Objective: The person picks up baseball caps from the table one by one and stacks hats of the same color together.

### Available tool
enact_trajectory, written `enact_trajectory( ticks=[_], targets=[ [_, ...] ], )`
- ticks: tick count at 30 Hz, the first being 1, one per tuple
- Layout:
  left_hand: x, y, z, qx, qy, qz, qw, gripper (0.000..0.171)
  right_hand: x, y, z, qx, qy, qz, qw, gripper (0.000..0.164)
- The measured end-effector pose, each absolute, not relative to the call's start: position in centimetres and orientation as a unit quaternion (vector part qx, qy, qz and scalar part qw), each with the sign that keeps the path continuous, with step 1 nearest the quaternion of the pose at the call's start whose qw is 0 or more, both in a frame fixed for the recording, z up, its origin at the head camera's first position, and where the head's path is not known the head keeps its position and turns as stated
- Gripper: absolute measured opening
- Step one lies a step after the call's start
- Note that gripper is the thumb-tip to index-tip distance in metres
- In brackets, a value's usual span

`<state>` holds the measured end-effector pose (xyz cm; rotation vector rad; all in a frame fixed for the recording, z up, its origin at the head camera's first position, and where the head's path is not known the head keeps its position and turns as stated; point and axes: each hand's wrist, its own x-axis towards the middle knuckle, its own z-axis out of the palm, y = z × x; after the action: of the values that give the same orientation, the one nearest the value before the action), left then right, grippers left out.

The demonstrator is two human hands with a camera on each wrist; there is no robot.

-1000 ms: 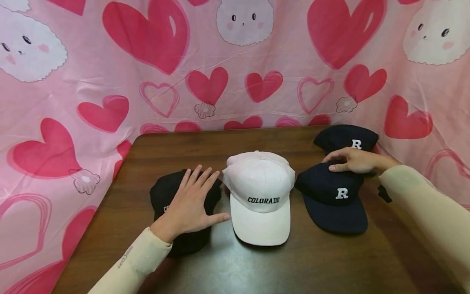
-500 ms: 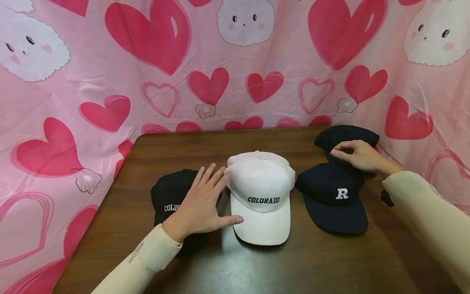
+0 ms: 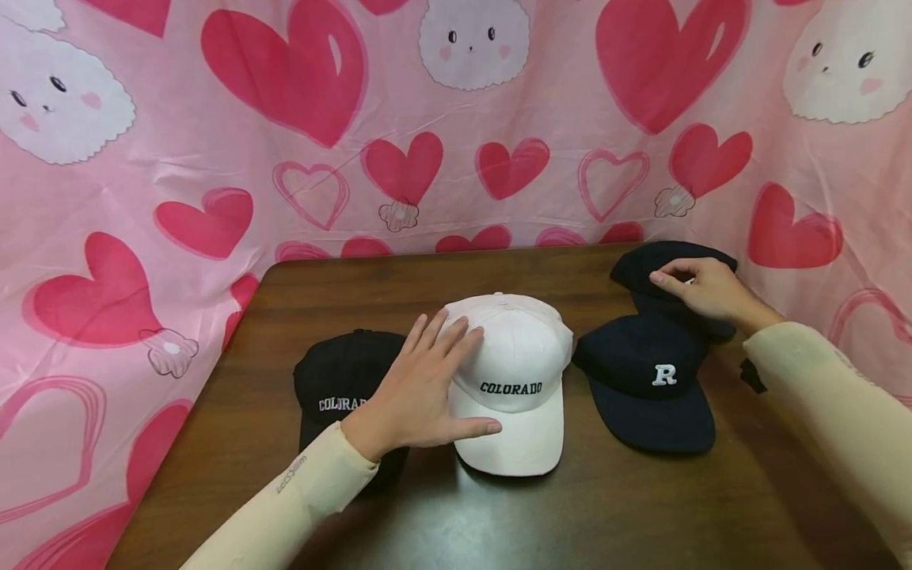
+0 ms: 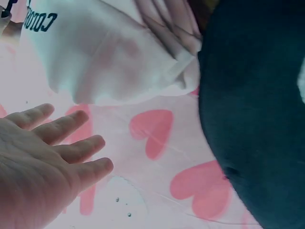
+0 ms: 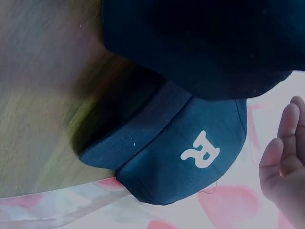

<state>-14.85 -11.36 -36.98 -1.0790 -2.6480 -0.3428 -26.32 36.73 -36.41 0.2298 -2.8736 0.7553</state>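
My left hand [image 3: 420, 396] hovers with spread, straight fingers, overlapping the left side of a white baseball cap [image 3: 509, 348] lettered COLORADO. Behind that wrist sits a black baseball cap [image 3: 338, 368], its brim partly hidden. Loosely bent fingers with nothing between them show on my right hand [image 3: 712, 293], over the rear navy cap [image 3: 634, 265] and covering its front. In the right wrist view this hand [image 5: 288, 171] appears beside the rear cap's white letter R [image 5: 202, 150]. In front of it lies another navy cap [image 3: 634, 356] with an R, brim toward me.
All the caps rest on a brown wooden table [image 3: 356, 289]. A pink fabric backdrop [image 3: 456, 182] with hearts hangs behind it and along both sides. A small black piece [image 3: 751, 376] shows on the table under the right sleeve.
My left hand has moved right, from over the black cap to the white cap. My right hand has left the front navy cap and moved back over the rear one.
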Motion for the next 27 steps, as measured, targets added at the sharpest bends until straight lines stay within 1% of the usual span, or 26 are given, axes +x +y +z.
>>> enact_trajectory(
  ticks=[5, 9, 13, 16, 20, 27],
  targets=[
    [-15.1, -10.2, -36.8, -0.382, -0.907, -0.121, 0.126, 0.110, -26.8, 37.3, -36.4, 0.059, -0.954, 0.265, 0.125, 0.043],
    [-15.2, -9.5, -36.5, -0.391, -0.904, -0.118, 0.127, 0.110, -27.4, 37.9, -36.2, 0.047, -0.954, 0.267, 0.127, 0.047],
    [-15.2, -8.8, -36.3, -0.392, -0.905, -0.119, 0.114, 0.110, -28.4, 38.6, -35.8, 0.051, -0.959, 0.257, 0.106, 0.050],
    [-15.2, -8.3, -36.1, -0.393, -0.906, -0.117, 0.104, 0.110, -29.4, 39.4, -35.7, 0.060, -0.965, 0.240, 0.091, 0.050],
    [-15.1, -7.3, -35.8, -0.404, -0.902, -0.106, 0.110, 0.110, -30.7, 40.5, -35.7, 0.060, -0.973, 0.214, 0.065, 0.047],
    [-15.2, -6.0, -35.6, -0.422, -0.894, -0.088, 0.122, 0.112, -32.7, 42.0, -35.4, 0.057, -0.981, 0.184, -0.001, 0.057]
  ],
)
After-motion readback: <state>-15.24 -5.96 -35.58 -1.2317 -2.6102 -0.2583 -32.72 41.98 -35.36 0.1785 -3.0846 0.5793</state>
